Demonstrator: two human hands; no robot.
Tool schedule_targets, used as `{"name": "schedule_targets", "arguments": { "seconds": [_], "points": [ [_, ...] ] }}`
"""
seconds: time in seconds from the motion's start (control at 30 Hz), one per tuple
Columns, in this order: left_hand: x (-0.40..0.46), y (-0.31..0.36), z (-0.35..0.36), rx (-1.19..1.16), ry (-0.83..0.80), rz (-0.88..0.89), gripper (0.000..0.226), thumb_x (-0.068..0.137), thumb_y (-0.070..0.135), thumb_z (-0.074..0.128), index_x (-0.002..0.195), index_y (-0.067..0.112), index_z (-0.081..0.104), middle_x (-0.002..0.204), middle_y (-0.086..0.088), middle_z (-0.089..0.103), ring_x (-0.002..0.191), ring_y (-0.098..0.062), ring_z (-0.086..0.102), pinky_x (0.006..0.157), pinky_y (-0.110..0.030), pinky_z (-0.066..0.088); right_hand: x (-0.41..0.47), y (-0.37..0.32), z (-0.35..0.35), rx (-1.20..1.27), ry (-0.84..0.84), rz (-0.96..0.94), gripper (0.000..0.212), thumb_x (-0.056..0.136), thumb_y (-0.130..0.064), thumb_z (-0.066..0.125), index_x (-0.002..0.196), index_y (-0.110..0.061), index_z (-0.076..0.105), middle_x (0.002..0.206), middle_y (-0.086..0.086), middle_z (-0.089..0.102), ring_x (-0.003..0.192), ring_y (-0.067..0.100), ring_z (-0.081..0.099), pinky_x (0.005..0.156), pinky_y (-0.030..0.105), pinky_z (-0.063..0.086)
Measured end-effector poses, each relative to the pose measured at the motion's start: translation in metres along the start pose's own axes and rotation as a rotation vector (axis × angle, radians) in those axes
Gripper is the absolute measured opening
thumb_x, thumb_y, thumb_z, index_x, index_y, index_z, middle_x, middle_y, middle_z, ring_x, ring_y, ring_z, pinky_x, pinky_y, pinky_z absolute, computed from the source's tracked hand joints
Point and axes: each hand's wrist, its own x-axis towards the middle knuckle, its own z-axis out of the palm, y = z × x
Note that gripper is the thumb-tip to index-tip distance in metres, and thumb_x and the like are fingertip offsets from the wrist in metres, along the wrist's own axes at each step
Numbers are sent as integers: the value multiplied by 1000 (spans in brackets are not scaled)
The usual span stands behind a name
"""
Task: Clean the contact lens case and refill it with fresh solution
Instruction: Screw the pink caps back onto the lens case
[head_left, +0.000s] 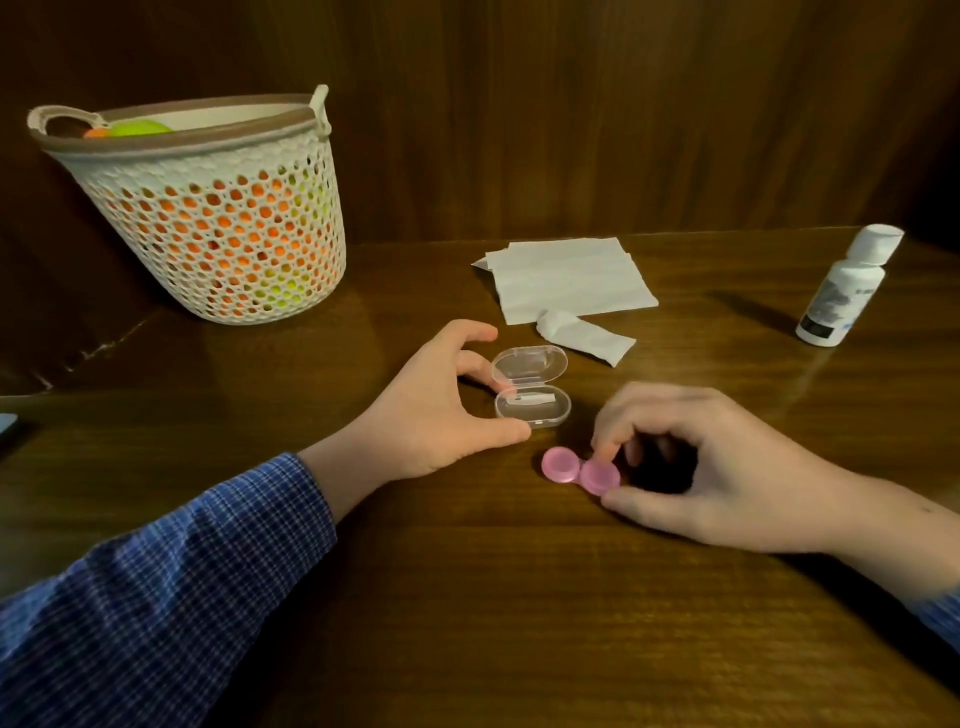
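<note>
Right hand (717, 467) pinches pink plastic twin-cup lens case (581, 472) cap to unscrew; left hand (441, 410) steadies clear hinged box (531, 396).

A home, by the look of it: a dark wood-grain bench (467, 597) set against wood-panelled walls (571, 104), with a perforated plastic basket (218, 228) of colourful items and folded tissues (566, 278) lying near.

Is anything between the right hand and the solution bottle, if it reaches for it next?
Nothing visible. The right hand pinches one cap of the pink lens case; the solution bottle stands upright at the far right, bare table between them. The tissues lie off to the left of that path.
</note>
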Motion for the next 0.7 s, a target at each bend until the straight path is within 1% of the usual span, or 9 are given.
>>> {"name": "schedule_targets", "arguments": {
  "seconds": [0.03,0.1,0.2,0.3,0.43,0.5,0.57,0.63,0.7],
  "points": [
    [0,0,0,4,-4,5,91,72,40,90,145,37,38,114,24,67,123,1,50,93,-7,21,2,-1,0,-4,3,-6,14,82,-40,78,94,-38,72,104,-14,69,98,16,67,77,39,59],
    [0,1,1,16,-11,12,91,71,41,91,145,37,38,109,26,67,120,2,51,88,-4,21,4,-1,1,3,8,0,11,82,-40,78,92,-38,74,100,-14,71,96,16,68,77,40,60],
    [0,1,1,25,-12,14,91,71,41,91,145,37,39,106,27,67,115,5,52,88,-4,22,5,0,2,1,5,16,11,82,-38,77,93,-37,74,100,-14,72,96,16,68,78,39,60],
    [0,1,1,19,-16,15,91,70,41,91,145,38,39,105,26,69,118,3,54,92,-7,23,7,-2,4,-4,28,12,10,83,-36,76,93,-35,75,99,-15,73,96,14,69,77,35,60],
    [0,2,0,7,-24,22,90,70,41,91,143,40,39,102,27,71,119,5,54,94,-8,20,12,1,3,82,215,55,17,82,-33,75,99,-32,78,95,-13,75,88,17,69,72,40,60],
    [0,3,1,6,-21,28,88,70,40,92,140,42,40,101,33,70,119,6,54,96,-9,18,18,2,2,52,264,76,22,83,-32,73,104,-30,79,96,-14,75,87,15,68,71,41,60],
    [-1,5,3,9,-25,40,87,69,41,92,139,44,40,103,39,67,119,6,54,95,-9,18,23,2,3,-6,235,70,24,85,-31,70,108,-28,79,101,-16,75,93,11,69,77,38,61],
    [-2,6,4,5,-26,45,86,69,42,92,138,45,40,103,36,69,121,5,55,94,-9,18,26,2,6,-58,190,55,26,87,-32,67,110,-27,79,104,-15,75,98,6,68,84,34,61],
    [-2,7,4,-4,-23,43,85,69,43,92,138,44,41,102,32,71,122,4,55,95,-10,19,27,3,7,-108,171,40,27,89,-33,65,111,-26,79,105,-15,75,100,3,68,87,30,59]
  ]
}}
